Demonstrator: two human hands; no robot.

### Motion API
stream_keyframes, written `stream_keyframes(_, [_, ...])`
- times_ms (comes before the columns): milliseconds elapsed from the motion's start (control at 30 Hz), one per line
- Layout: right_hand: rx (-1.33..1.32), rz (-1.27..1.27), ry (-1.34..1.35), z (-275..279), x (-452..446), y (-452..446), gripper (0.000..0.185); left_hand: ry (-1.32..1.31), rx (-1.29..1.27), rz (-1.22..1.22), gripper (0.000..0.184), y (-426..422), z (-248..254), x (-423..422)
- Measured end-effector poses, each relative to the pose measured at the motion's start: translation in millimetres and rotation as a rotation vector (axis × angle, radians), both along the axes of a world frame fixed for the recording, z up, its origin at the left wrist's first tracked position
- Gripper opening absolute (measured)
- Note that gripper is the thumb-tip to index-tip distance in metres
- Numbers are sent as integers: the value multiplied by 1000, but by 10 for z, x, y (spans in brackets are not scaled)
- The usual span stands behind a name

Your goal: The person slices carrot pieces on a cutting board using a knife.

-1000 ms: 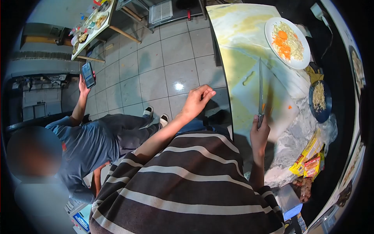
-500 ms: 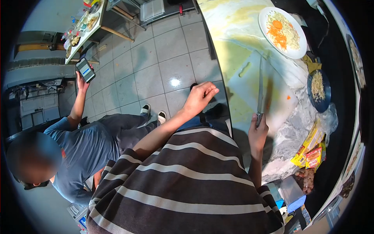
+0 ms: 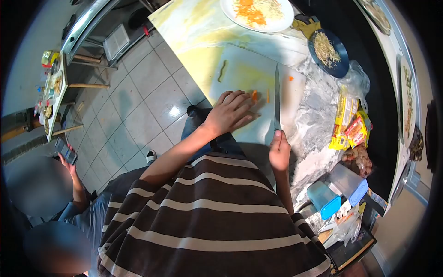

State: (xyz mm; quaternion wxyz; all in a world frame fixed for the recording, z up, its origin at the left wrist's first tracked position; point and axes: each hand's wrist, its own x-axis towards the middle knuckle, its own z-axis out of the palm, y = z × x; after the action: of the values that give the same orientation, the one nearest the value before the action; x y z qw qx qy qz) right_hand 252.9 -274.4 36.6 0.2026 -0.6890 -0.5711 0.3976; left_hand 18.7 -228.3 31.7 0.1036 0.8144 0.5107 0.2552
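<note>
My right hand (image 3: 279, 150) is closed round the handle of a long knife (image 3: 277, 99), whose blade points away from me over the white cutting board (image 3: 244, 60). My left hand (image 3: 228, 112) is over the board's near left edge, palm down with its fingers apart, close to small orange carrot pieces (image 3: 254, 96). Nothing shows in it. A thin green strip (image 3: 222, 70) lies on the board's left part. Beyond the board is a white plate (image 3: 272, 27) with shredded pale vegetable and carrot.
A dark blue plate (image 3: 341, 64) holds pale shreds. Yellow packets (image 3: 345, 122), a clear plastic bag (image 3: 356, 81) and blue-lidded containers (image 3: 330, 207) line the right side. At the left, a person holds a phone (image 3: 66, 151) near a side table (image 3: 62, 87).
My left hand has moved from beside the table to the board, and its curled fingers have spread. The view has turned right, showing more containers. My right hand still holds the knife.
</note>
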Motion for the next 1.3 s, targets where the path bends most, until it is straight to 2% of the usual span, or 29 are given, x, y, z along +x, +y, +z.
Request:
stream_keyframes(100, [8,-47,23,-66,102,-87,39,23,26,-77,46,85,-88,161])
stream_keyframes(167, [-88,-51,67,-121,140,-124,41,7,6,-96,50,143,-127,275])
stream_keyframes(233, [10,-7,28,-356,189,-187,41,0,7,-91,50,150,-199,328])
stream_keyframes(300, [-42,-48,194,-427,173,-204,42,-6,7,-84,51,144,-231,337])
stream_keyframes(367, [-64,-62,239,-470,169,-211,43,-9,-15,-44,51,107,-244,331])
stream_keyframes(633, [-169,-53,423,-392,153,-234,42,-12,-4,-1,51,26,-318,304])
stream_keyframes(1033, [-203,-56,340,-345,217,-251,45,-39,20,16,46,58,-255,399])
stream_keyframes(1300, [-208,-125,575,-345,163,-304,39,-23,18,-8,47,178,-258,458])
